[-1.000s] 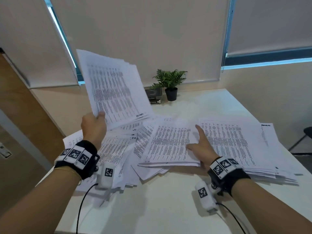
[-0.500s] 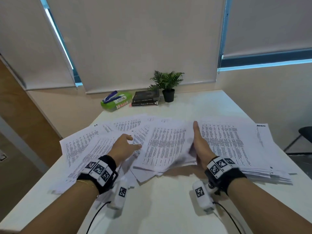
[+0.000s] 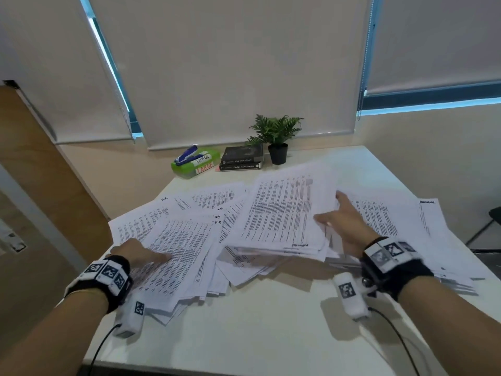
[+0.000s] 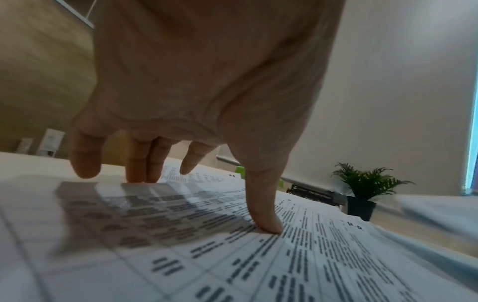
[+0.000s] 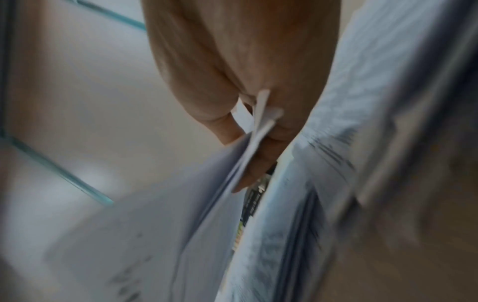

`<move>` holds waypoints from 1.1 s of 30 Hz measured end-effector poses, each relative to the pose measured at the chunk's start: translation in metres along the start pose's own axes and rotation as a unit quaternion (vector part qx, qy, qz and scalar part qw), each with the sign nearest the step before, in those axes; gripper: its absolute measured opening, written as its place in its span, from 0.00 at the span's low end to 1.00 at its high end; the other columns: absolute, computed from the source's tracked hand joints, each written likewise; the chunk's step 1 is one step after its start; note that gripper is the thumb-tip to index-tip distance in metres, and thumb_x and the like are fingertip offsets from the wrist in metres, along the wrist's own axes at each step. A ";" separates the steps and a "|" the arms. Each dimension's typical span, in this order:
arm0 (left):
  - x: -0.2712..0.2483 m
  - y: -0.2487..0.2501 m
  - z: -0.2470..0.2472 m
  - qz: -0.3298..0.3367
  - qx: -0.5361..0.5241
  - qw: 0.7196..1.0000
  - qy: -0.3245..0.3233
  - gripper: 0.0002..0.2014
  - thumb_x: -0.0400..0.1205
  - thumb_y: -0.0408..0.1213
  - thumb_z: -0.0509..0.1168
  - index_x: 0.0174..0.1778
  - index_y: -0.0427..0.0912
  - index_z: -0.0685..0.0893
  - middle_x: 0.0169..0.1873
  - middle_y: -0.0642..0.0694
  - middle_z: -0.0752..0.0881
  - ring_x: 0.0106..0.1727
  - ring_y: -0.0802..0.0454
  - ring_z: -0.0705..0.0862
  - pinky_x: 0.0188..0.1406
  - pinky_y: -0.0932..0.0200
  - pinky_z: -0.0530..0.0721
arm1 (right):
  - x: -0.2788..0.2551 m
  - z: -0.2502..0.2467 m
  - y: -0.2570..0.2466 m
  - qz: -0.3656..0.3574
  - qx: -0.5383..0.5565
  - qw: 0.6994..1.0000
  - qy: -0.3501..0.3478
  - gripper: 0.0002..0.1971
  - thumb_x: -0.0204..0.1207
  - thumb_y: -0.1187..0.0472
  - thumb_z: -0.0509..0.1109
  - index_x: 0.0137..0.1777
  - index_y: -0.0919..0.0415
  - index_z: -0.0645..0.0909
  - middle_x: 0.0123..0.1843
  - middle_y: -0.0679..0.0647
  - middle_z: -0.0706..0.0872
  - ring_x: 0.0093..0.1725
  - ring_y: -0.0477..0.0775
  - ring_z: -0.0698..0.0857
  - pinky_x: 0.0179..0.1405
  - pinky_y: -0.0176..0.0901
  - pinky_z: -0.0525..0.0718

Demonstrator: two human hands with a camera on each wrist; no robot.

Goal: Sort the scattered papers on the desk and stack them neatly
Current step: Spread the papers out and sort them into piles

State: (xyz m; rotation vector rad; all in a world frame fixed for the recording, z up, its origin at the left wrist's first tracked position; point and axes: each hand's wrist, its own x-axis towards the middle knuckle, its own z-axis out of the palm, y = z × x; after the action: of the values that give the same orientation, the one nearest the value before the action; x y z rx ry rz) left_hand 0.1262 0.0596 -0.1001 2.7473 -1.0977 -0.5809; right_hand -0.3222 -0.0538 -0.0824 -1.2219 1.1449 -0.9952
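Printed sheets lie scattered over the white desk (image 3: pixel 271 321) in overlapping heaps. My left hand (image 3: pixel 143 255) lies on the left heap (image 3: pixel 184 240) with its fingers spread. In the left wrist view, the thumb and fingertips (image 4: pixel 139 177) of the left hand (image 4: pixel 201 196) touch the top sheet (image 4: pixel 258 265). My right hand (image 3: pixel 333 213) holds the right edge of the middle sheaf (image 3: pixel 282 213), which is raised off the desk. In the blurred right wrist view, the right hand (image 5: pixel 254 143) pinches that sheaf (image 5: pixel 181 235) between thumb and fingers. More sheets (image 3: pixel 385 221) spread out to the right.
Along the back wall stand a green box marked LARGE (image 3: pixel 200 162) with a blue stapler on it, two dark books (image 3: pixel 241 158) and a small potted plant (image 3: pixel 276 139). A dark chair (image 3: pixel 492 221) shows past the right desk edge. Bare desk lies at the front.
My left hand has laid down the sheaf it held up and now rests on the left heap. My right hand has taken hold of the middle sheaf and lifted it.
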 end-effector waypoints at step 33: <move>-0.109 0.140 0.022 0.238 -0.442 0.864 -0.041 0.06 0.87 0.32 0.73 0.55 0.33 0.90 0.34 0.47 0.93 0.31 0.52 0.92 0.25 0.63 0.85 | -0.002 -0.088 -0.013 -0.066 -0.404 0.910 0.065 0.34 0.83 0.34 0.65 0.83 0.52 0.72 0.83 0.61 0.71 0.82 0.62 0.71 0.79 0.62 0.72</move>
State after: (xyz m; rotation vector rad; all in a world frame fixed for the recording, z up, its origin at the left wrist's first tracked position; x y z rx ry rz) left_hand -0.0435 0.0331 -0.0519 1.6136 -1.0903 -0.8479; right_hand -0.4084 -0.0688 -0.0680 -1.9250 1.6830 -0.7083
